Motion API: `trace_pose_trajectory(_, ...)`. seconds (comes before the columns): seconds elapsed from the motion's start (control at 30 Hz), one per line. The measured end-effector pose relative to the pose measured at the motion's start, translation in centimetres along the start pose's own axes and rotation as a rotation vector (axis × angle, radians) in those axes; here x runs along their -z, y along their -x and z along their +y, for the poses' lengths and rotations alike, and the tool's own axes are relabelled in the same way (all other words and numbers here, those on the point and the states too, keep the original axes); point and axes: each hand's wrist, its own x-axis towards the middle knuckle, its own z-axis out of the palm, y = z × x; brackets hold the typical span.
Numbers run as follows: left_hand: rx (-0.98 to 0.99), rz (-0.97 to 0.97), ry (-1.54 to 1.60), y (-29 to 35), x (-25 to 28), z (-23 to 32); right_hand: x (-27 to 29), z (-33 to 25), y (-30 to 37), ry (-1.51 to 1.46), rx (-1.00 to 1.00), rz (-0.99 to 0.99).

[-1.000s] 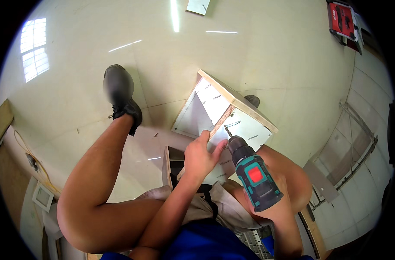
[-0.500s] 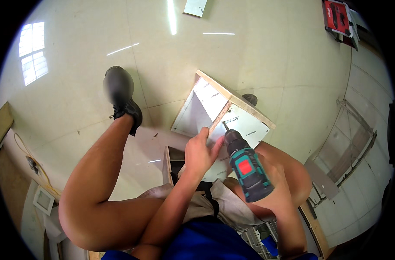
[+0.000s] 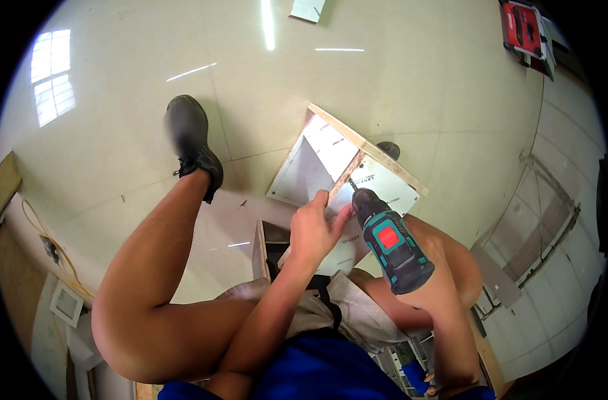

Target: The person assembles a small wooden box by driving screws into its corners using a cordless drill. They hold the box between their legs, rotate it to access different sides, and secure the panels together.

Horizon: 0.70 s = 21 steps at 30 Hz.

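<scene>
A box of white-faced chipboard panels point(image 3: 390, 187) stands tilted between my legs, its raw brown edges showing. My left hand point(image 3: 312, 230) holds the edge of the middle panel, fingers on one side and thumb on the white face. Wrapped around the grip of a teal and black cordless drill point(image 3: 389, 239) is my right hand point(image 3: 440, 273), its fingers mostly hidden by the drill body. The drill's bit point(image 3: 353, 185) points at the white panel close to its raw edge. Whether the tip has entered the panel I cannot tell.
A second open box point(image 3: 260, 250) sits near my lap. On the floor, a white board point(image 3: 307, 9) lies far ahead and a red case point(image 3: 522, 28) at the far right. A yellow cable point(image 3: 58, 257) runs along the left; a metal frame point(image 3: 550, 220) stands right.
The drill has moved slightly forward and right, and less of its bit shows at the panel. My left hand keeps its hold on the edge. The whole view has shifted a little.
</scene>
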Motion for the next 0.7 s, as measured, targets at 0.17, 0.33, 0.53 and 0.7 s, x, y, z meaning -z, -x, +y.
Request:
trace_pose_trajectory(0.17, -0.014, 0.009, 0.018, 0.0, 0.3, -0.2, 0.0, -0.2, -0.3, 0.015, 0.036, -0.014)
trace_pose_trajectory(0.33, 0.002, -0.019, 0.038, 0.0, 0.3, -0.1, -0.8, 0.0, 0.2, 0.010, 0.008, -0.035)
trace_pose_trajectory(0.53, 0.008, 0.134, 0.099, -0.7, 0.7, 0.8, 1.7, 0.6, 3.1, -0.147, -0.019, -0.110)
trace_pose_trajectory(0.7, -0.257, 0.174, 0.102, -1.4, 1.5, 2.2, 4.2, 3.7, 3.7, -0.385, 0.045, 0.033)
